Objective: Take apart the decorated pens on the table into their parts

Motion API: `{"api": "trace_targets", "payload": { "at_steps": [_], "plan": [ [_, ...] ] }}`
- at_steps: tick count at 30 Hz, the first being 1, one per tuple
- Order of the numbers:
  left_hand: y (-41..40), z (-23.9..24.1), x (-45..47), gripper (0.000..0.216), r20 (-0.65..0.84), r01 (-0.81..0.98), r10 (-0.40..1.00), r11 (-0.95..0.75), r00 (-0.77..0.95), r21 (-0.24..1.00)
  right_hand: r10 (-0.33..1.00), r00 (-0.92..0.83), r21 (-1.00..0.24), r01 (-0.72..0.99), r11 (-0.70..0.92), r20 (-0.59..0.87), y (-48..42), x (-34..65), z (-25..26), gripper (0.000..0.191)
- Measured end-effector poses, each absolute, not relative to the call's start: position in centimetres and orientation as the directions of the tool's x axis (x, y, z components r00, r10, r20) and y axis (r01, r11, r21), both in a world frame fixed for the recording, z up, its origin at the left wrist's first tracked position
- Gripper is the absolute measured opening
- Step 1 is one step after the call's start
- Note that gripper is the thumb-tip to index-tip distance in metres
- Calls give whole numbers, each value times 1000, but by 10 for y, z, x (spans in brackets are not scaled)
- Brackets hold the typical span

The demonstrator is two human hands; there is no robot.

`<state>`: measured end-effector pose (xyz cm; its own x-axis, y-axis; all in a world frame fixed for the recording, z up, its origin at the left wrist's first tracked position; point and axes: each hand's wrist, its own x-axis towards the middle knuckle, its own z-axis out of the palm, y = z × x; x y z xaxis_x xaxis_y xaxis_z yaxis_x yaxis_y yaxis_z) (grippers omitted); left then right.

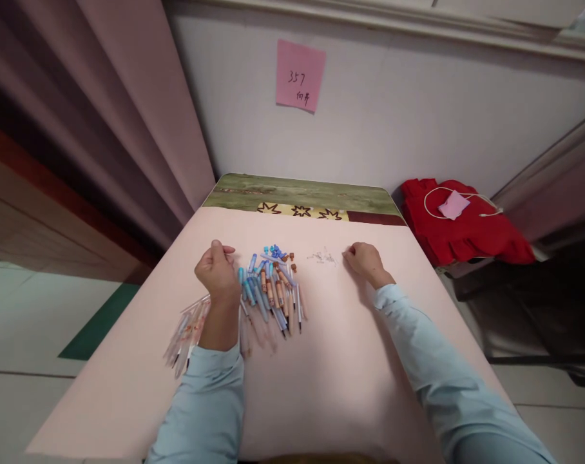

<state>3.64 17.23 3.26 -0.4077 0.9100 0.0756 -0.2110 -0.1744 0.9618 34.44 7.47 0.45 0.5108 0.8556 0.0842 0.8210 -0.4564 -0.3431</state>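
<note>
My left hand is closed, fingers curled in, raised at the left side of a pile of pen parts. Whatever it may hold is hidden. In the pile lie blue and brown pen barrels, mixed with thin refills. Small blue caps and brown caps lie at the pile's far edge. To the right is a scatter of tiny silvery pieces that look like springs. Beside them my right hand is pinched; anything between its fingertips is too small to make out.
A pale pink cover lies over the table, with a green patterned strip at its far end. More clear pen parts lie left of my forearm. A red cloth-covered seat stands at the right, and a wall rises behind.
</note>
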Motion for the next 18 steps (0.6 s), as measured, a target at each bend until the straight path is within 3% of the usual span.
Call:
{"api": "trace_targets", "payload": {
  "at_steps": [4,6,14,18],
  "plan": [
    [173,34,35,41,91,-202,902,-192,-422,960,834,548,-556,713,-427,61,59,323,13,23],
    [172,34,35,40,93,-200,902,-192,-423,961,828,556,-607,685,-404,76,52,311,13,22],
    [165,36,37,39,61,-243,912,-172,-406,955,821,538,-556,749,-361,192,39,282,6,16],
    [163,36,35,38,55,-242,916,-163,-398,957,828,512,-638,721,-270,229,32,260,12,17]
  ]
}}
